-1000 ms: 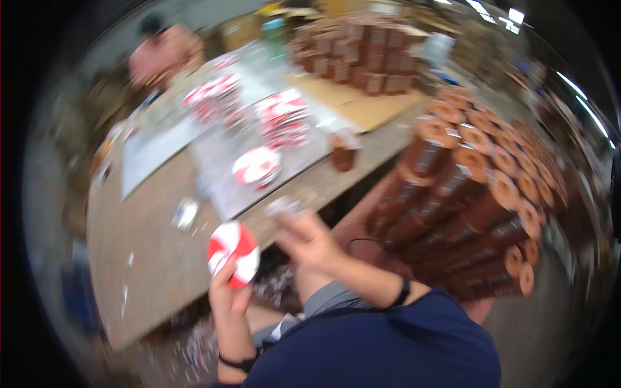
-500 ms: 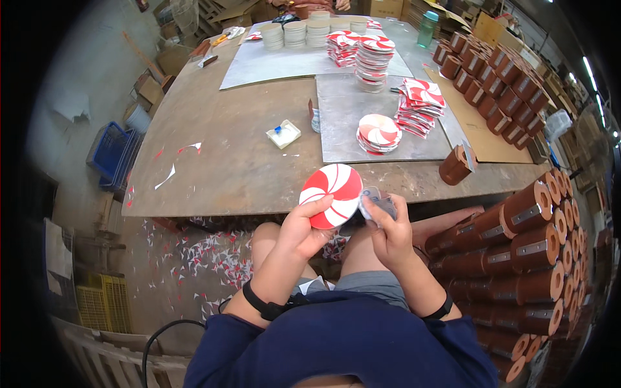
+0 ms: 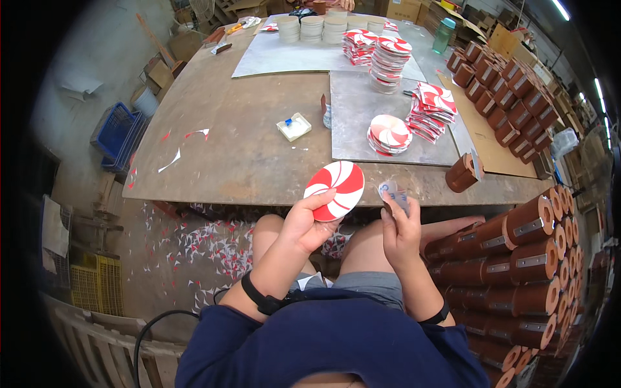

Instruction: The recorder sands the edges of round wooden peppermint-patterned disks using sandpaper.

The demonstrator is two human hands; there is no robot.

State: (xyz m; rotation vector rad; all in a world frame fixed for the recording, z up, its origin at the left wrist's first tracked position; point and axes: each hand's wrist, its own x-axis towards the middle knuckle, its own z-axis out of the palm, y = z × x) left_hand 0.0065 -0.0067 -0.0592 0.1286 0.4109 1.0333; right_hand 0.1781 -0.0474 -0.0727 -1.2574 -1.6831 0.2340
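Note:
My left hand (image 3: 310,223) is closed on a round disc (image 3: 341,187) with a red and white swirl, its thumb across the face. The disc is tilted up above my lap, just in front of the table edge. To its right, my right hand (image 3: 402,233) pinches a small curved grey sheet with writing on its back, which looks like sandpaper (image 3: 396,196). The sheet and the disc are apart. Beyond them on the metal plate lie a short stack of swirl discs (image 3: 390,133), a pile of square swirl pieces (image 3: 432,111) and a taller disc stack (image 3: 389,63).
The wooden table (image 3: 239,142) carries a small white tray (image 3: 294,127) with a blue piece, plain disc stacks (image 3: 312,29), a green bottle (image 3: 444,35) and brown cylinders (image 3: 517,90). Larger brown cylinders (image 3: 504,258) are piled close by my right arm. Red and white scraps (image 3: 207,246) litter the floor.
My right hand has drawn away from the disc to the right, taking the grey sheet off its edge. My left hand still holds the disc, now turned slightly. The view has shifted a little.

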